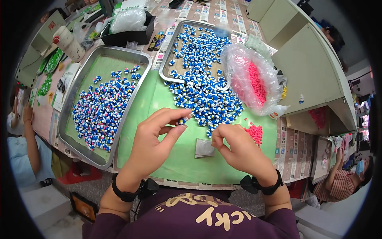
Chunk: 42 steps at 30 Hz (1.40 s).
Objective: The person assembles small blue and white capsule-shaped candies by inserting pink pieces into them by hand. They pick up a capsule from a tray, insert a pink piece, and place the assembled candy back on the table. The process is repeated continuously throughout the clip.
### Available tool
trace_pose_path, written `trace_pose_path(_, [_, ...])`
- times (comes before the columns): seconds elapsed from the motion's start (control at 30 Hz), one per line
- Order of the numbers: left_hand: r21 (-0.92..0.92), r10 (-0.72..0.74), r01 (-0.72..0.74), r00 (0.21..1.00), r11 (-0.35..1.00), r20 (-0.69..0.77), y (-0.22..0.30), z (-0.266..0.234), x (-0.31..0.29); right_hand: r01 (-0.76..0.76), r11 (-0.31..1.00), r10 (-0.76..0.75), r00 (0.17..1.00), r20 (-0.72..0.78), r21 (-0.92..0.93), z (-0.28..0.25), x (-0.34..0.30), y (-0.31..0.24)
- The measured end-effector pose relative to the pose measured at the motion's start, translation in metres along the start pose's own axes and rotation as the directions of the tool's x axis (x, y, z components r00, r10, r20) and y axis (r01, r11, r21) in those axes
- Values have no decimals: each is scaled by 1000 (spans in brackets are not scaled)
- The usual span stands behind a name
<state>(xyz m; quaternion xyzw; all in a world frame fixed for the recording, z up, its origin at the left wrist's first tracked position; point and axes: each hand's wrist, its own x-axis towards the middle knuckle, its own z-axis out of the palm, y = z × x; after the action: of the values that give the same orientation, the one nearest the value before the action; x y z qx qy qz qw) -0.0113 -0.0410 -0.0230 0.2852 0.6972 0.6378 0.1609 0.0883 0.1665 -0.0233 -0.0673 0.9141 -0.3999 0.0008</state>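
My left hand (153,139) pinches a small blue-and-white figure piece (182,120) between thumb and forefinger, above the green mat (139,123). My right hand (238,147) is closed, its fingertips pressed together over the edge of a small grey square pad (204,147); anything in them is too small or hidden to make out. Just beyond both hands, a heap of similar blue-and-white pieces (207,99) spills from a metal tray (162,71). A small pile of pink bits (254,133) lies beside my right hand.
On the left stands another metal tray (61,119) of blue-and-white pieces, many with pink parts. An open plastic bag (238,75) of pink bits sits at the right, near a small white bottle (278,111) and a beige cabinet (310,67). A black box (127,38) stands behind.
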Motion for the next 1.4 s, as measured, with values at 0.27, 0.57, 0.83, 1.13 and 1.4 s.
trace_pose_path(0.27, [-362,-120,129,992,923,49,2,7,1,-6,992,10,999,-32,127,-6,1,-4])
trace_pose_path(0.57, [-568,-167,155,985,809,32,7,25,6,250,827,-21,909,-417,504,-9,14,-35])
trace_pose_path(0.83, [-479,-29,11,999,878,-31,9,30,2,297,864,-71,871,-486,406,0,19,-33])
trace_pose_path(1.13, [-187,217,-217,976,958,-25,7,30,3,139,880,40,931,-363,454,-10,11,-24])
trace_pose_path(1.4, [164,268,-218,863,962,-428,-19,-58,-8,-127,986,157,930,-332,111,-43,-15,29])
